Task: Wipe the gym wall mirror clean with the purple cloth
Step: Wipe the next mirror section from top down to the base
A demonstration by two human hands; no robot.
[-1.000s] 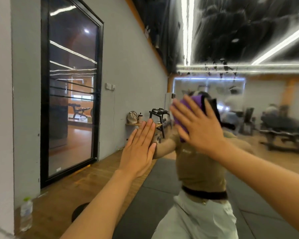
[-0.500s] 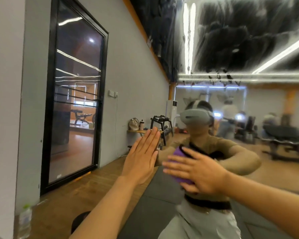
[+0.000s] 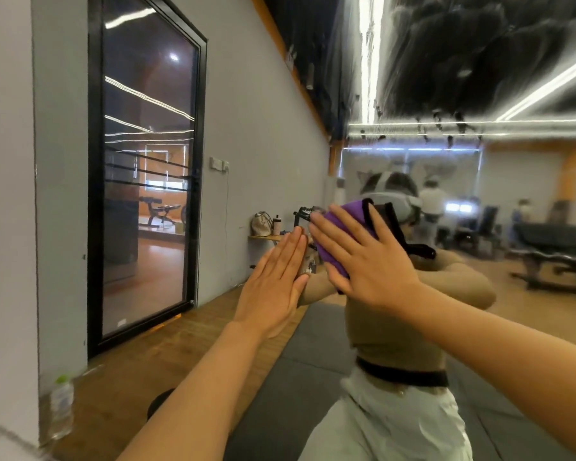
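Flat against the mirror [image 3: 529,261]: right hand [image 3: 366,261], fingers spread straight, pressing the purple cloth [image 3: 343,234]; just beside it, left hand [image 3: 273,284], fingers straight together, holding nothing.

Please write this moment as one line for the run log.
right hand: presses purple cloth flat on mirror | left hand: flat on mirror, fingers straight | phase: wiping

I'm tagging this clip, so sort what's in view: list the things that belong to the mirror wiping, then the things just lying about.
Part of the job:
- purple cloth
- wall mirror
- right hand, pressing the cloth flat on the glass
- left hand, flat against the mirror

Just lying about:
- water bottle on the floor by the wall
- bag on the shelf
- black-framed glass door
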